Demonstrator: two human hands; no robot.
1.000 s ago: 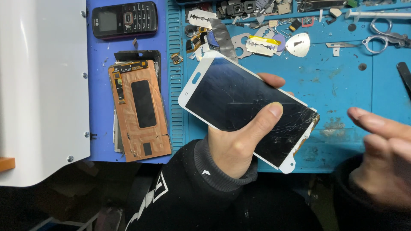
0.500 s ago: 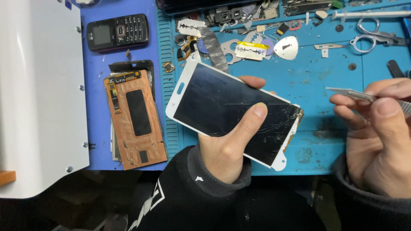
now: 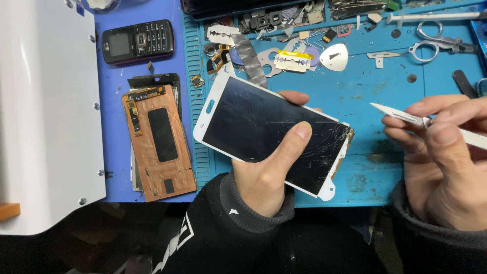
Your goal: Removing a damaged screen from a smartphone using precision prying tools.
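- we see the left hand (image 3: 264,177) holding a white-framed phone screen (image 3: 253,127) above the blue counter (image 3: 375,86), glass up and tilted; left grip clenched on it, thumb across the glass, fingers behind the far edge
- the screen is cracked, worst at the lower right corner (image 3: 341,136), where brown residue shows at the edge
- the right hand (image 3: 446,167) pinches a thin metal blade tool (image 3: 401,115); right grip closed on its handle, tip pointing left toward the screen, near the cracked corner but apart from it
- step in hand, as we judge it: screen presented and steadied, tool poised, no contact yet
- next move, as we judge it, calls for: a firm left hold, the tip meeting the seam at the damaged corner at a shallow angle, light pressure; loose glass there could splinter or the tip could slip toward the thumb
- nearby on the counter: 1 copper-backed panel (image 3: 160,142), 1 black keypad phone (image 3: 137,41), 1 razor blade (image 3: 291,61), 1 pair of scissors (image 3: 436,43), small loose parts; a white casing (image 3: 45,101) at left
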